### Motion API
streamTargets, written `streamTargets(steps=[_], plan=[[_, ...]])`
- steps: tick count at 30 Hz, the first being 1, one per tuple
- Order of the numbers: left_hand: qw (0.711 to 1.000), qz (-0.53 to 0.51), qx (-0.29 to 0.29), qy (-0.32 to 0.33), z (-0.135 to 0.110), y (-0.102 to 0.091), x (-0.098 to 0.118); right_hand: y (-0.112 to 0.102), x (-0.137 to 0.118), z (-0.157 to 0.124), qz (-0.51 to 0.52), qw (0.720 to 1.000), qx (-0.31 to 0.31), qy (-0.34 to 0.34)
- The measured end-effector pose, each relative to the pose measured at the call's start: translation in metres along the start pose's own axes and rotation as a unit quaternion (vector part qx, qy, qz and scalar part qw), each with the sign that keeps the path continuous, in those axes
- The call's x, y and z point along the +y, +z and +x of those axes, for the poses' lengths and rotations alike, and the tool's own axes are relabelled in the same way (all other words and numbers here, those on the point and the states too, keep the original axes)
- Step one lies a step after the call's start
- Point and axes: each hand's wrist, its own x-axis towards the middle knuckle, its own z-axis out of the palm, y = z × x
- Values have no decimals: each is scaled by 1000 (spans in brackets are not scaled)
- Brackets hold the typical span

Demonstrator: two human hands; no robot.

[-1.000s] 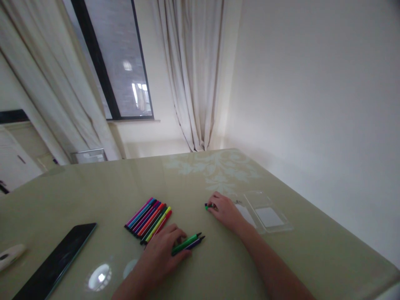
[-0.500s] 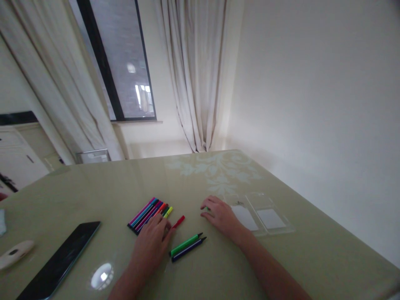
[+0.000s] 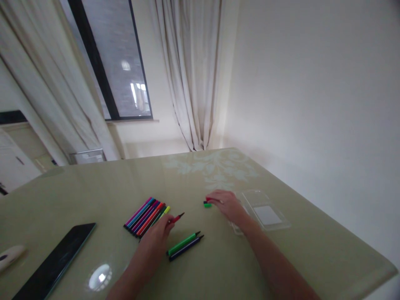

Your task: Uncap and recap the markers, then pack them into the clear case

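**Marker sorting on the green worktop**

So here's the setup. The left hand [image 3: 157, 237] has its fingers pinched around a red marker [image 3: 176, 218], holding the back end while the black tip pokes out to the right, just off the edge of the marker row [image 3: 146, 211]. That row is a bunch of pens lying side by side, pink, blue, purple, orange and yellow-ish, all angled the same way and touching each other.

The right hand [image 3: 227, 204] sits further right, fingers curled down on the worktop [image 3: 93, 191], with fingertips at a small green cap [image 3: 207, 204]. There's a bit of red right by it too, but it's too blurry to say what it is, and I can't tell if the cap is actually gripped or just touched.

Between the two hands, a bit closer to the camera, a green marker [image 3: 183, 244] and a dark purple marker [image 3: 186, 248] lie next to each other, touching.

A clear case [image 3: 265, 210] lies open just right of the right hand. A dark tablet [image 3: 54, 260] lies far left.
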Motion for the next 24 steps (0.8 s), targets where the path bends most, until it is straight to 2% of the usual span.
streamTargets(steps=[2, 4, 9, 12, 14, 19, 21, 24], plan=[[1000, 3, 18, 18, 1, -7, -5, -14, 14, 0, 13, 995, 87, 54], [999, 14, 15, 36, 0, -10, -4, -18, 18, 0, -2, 991, 103, 82], [996, 55, -53, 44, -7, -2, 12, 6, -5, 0, -47, 994, -46, 91], [995, 45, -78, 44, -7, -1, 15, 17, -15, 0, -70, 989, -90, 96], [997, 49, -59, 27, -6, -4, 10, 18, -16, -2, -87, 986, -106, 98], [985, 147, 93, -15, -1, -15, -13, 22, -19, -2, -102, 985, -102, 94], [976, 190, 104, -23, -1, -16, -20, 27, -22, 2, -106, 985, -111, 77], [970, 226, 83, -24, -1, -14, -23, 38, -23, 9, -161, 978, -119, 52]])
